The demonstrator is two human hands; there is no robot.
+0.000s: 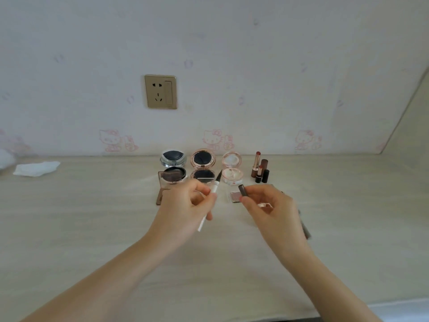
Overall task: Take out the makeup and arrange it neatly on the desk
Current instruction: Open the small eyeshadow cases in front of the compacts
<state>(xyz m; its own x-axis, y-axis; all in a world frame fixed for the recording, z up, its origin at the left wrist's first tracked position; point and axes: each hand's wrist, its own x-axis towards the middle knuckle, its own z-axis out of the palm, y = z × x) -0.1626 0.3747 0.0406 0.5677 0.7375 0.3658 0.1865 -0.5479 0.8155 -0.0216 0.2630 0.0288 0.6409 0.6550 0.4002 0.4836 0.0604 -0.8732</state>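
I saw a slim white liner pen (210, 199), its dark tip bare, pinched in the left hand (185, 205) above the bench (92, 217). The right hand (271, 205) pinched its brown cap (242, 190) just beside the tip. Behind stood three open compacts (203, 167) and lipsticks (260, 167) in a row. A palette (165, 182) and small pan (234, 196) were half hidden by the hands; something blurred lay behind the right wrist.
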